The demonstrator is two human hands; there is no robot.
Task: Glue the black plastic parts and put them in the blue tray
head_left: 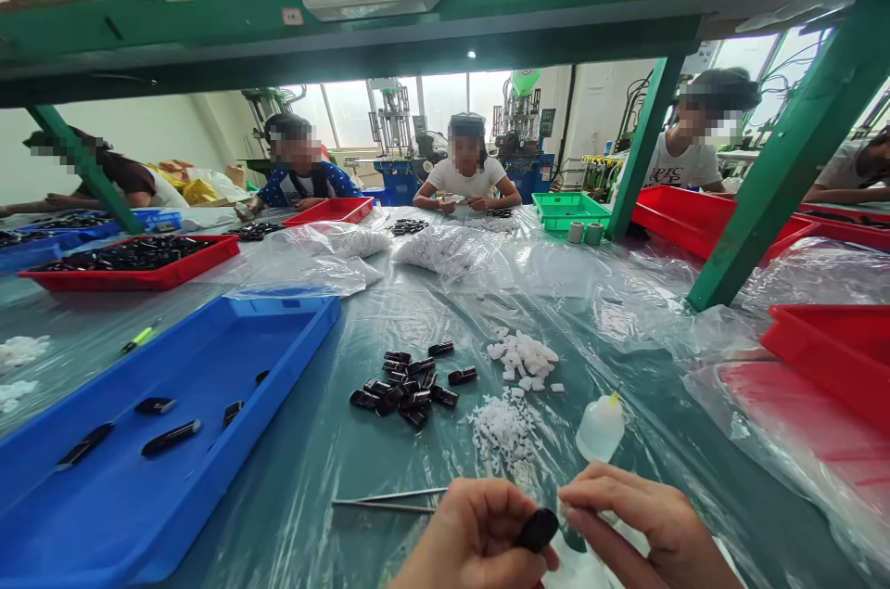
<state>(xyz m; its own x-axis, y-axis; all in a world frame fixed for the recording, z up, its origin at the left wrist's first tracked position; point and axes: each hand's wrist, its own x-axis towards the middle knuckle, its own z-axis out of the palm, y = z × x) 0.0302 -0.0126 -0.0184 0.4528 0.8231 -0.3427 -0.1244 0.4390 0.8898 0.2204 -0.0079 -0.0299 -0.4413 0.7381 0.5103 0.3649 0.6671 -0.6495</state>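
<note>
Near the bottom edge, my left hand (476, 533) is closed around a glossy black plastic piece (538, 531) with a rounded end. Just to its right, my right hand (646, 519) has thumb and fingertips pinched together; what is between them, if anything, is too small to make out. Metal tweezers (389, 503) lie left of my hands. Beyond are a pile of black plastic pieces (407, 385), a heap of small white blocks (525, 357) and a heap of thin white bits (504, 427). A small translucent bottle (600, 428) with a yellowish tip stands beside them.
At left a blue tray (229, 339) holds several black pieces; a red tray (233, 246) behind it is full of them. Filled plastic bags (445, 250) lie farther back. A green post (771, 162) and red bin (827, 325) stand right. Several people sit opposite.
</note>
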